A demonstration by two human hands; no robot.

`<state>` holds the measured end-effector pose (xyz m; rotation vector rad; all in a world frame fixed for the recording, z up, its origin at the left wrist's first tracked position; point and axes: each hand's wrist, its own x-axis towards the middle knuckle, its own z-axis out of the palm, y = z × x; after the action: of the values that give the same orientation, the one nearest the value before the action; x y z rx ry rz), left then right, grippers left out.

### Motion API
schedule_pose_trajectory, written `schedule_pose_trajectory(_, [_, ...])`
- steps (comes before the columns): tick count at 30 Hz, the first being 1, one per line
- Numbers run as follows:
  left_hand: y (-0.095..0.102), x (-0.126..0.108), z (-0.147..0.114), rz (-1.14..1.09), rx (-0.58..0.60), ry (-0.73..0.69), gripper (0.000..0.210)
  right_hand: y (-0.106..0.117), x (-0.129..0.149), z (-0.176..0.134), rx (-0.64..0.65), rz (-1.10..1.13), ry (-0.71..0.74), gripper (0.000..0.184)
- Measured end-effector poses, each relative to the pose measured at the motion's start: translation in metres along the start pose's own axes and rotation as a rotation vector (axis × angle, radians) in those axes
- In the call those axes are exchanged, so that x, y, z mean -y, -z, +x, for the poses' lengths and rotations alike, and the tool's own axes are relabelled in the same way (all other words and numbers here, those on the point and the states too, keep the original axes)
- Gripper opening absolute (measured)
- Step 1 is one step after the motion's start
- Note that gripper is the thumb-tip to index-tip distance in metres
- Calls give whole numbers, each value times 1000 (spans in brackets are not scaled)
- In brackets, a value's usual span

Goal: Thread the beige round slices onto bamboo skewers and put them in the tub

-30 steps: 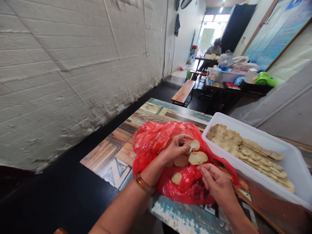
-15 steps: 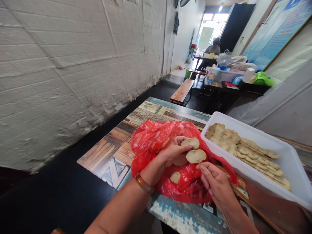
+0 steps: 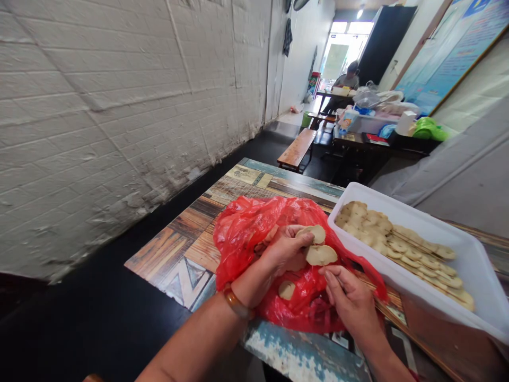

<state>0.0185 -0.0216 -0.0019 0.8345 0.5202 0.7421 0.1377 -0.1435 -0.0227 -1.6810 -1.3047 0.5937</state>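
Observation:
My left hand (image 3: 287,246), with a brown bangle on the wrist, is closed on a pale round potato slice (image 3: 317,234) above the red plastic bag (image 3: 254,220). A second potato slice (image 3: 321,255) hangs just below it, between my hands. My right hand (image 3: 348,294) is closed in a pinch just under that slice, at what looks like the end of a thin skewer; most of the skewer is hidden. Another loose slice (image 3: 287,289) lies in the open bag. To the right, a white plastic tub (image 3: 431,215) holds rows of slices threaded on thin skewers (image 3: 427,265).
The bag and tub stand on a wood-patterned table (image 3: 199,225). A pale brick-patterned wall (image 3: 131,106) runs along the left. Beyond are a wooden bench (image 3: 298,147), a cluttered table (image 3: 358,139) and a seated person (image 3: 349,79).
My right hand has shifted slightly, its fingertips a little further left. Both slices at my left fingers have moved a touch to the right and turned slightly.

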Motion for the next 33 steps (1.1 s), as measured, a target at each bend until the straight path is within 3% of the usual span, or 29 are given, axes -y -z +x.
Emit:
schedule_pose_trajectory(5, [1,4,1,23,-47,-4,38,1,-1,1,1,-165,79,31])
schedule_pose_trajectory(15, [-3,0,-5,-13,-4,66,38,0,-2,-1,73,-35,5,33])
schedule_pose_trajectory(23, [-2,0,-4,92,-46,62,34,1,-4,0,-45,-245,221,27])
schedule_pose_trajectory(33, [-4,-4,-4,173,-116,47,38,2,-6,0,-15,-264,301,23])
